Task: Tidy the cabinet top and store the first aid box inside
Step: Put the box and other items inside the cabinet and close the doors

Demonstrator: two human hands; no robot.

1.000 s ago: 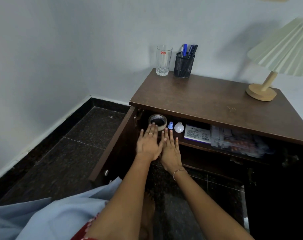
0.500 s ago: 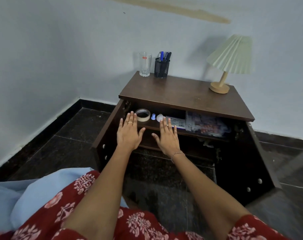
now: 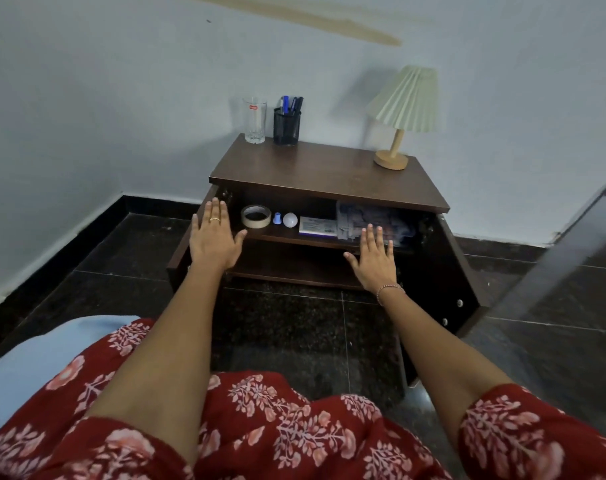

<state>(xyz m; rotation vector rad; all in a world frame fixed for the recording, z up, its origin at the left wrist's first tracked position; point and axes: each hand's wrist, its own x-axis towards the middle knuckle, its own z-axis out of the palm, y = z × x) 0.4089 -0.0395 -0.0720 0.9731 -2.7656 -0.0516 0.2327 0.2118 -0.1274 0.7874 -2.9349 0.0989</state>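
The dark wooden cabinet (image 3: pixel 329 174) stands against the wall with both doors swung open. On its inner shelf, at the right, lies the clear plastic first aid box (image 3: pixel 374 220) with packets inside. My left hand (image 3: pixel 214 237) is open, fingers spread, in front of the left door (image 3: pixel 183 247). My right hand (image 3: pixel 374 258) is open too, held before the shelf just below the box. Neither hand holds anything. The right door (image 3: pixel 447 271) stands open beside my right wrist.
On the shelf are a tape roll (image 3: pixel 256 216), a small blue item (image 3: pixel 277 218), a white bulb (image 3: pixel 290 220) and a flat white box (image 3: pixel 318 226). On top stand a glass (image 3: pixel 255 120), a pen holder (image 3: pixel 287 125) and a lamp (image 3: pixel 403 116). Dark tiled floor lies in front.
I have pulled back from the cabinet, so the view is wider. My hands have drawn out of the shelf area and spread apart, left toward the left door, right toward the right side.
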